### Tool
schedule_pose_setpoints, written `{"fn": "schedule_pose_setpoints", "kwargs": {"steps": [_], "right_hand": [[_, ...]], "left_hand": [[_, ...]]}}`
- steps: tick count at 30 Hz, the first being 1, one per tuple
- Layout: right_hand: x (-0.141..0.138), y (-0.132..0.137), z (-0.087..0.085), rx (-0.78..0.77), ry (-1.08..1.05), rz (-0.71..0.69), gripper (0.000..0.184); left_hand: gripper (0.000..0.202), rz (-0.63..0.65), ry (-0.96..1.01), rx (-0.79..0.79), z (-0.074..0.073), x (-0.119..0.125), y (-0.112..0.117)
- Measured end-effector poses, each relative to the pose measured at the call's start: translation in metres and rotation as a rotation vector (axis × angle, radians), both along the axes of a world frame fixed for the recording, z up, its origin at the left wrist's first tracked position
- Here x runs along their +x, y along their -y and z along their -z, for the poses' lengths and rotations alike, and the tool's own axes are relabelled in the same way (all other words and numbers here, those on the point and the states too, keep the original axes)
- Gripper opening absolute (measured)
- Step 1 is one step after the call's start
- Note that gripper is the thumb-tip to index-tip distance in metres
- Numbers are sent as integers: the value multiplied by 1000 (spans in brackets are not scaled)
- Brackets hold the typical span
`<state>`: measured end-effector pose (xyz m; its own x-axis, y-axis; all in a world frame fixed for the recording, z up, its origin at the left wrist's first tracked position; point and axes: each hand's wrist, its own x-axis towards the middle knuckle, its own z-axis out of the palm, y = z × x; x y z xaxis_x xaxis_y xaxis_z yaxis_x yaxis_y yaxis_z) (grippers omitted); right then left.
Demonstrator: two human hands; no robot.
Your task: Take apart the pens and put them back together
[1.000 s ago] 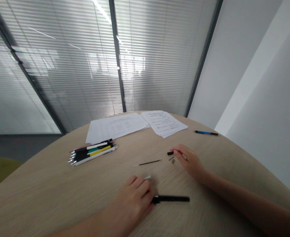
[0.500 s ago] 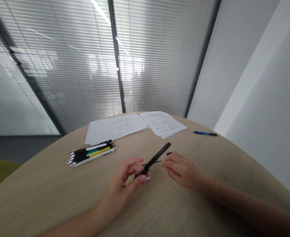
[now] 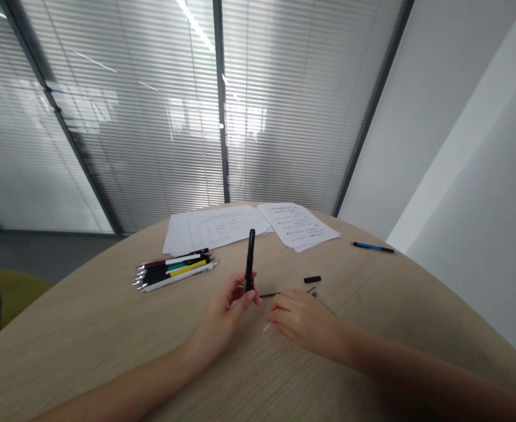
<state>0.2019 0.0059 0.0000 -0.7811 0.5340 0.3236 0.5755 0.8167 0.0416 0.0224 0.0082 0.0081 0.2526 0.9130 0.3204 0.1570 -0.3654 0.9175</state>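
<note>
My left hand grips a black pen barrel upright between thumb and fingers. My right hand rests on the wooden table with its fingers loosely apart and nothing visibly held. Its fingertips lie next to a small white pen part and a thin black refill, which is partly hidden behind the fingers. Just beyond that hand lie a short black pen cap and small metal pen pieces.
A bundle of several pens lies left of my hands. Two sets of printed papers lie at the far edge, with a blue pen to the right. Beyond the round table stand a bladed glass partition and a yellow-green chair.
The black barrel has swung from tilted to upright in my left hand. My right hand has slid left and nearer me, uncovering the black cap and reaching the white part.
</note>
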Motion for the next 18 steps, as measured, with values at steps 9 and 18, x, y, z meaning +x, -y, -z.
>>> {"fn": "schedule_pose_setpoints", "kwargs": {"steps": [9, 18], "right_hand": [[31, 3, -32, -89, -398, 183, 13], [53, 45, -103, 55, -447, 95, 10]], "left_hand": [[23, 45, -564, 629, 6, -9, 3], [25, 16, -637, 748, 7, -7, 7]]}}
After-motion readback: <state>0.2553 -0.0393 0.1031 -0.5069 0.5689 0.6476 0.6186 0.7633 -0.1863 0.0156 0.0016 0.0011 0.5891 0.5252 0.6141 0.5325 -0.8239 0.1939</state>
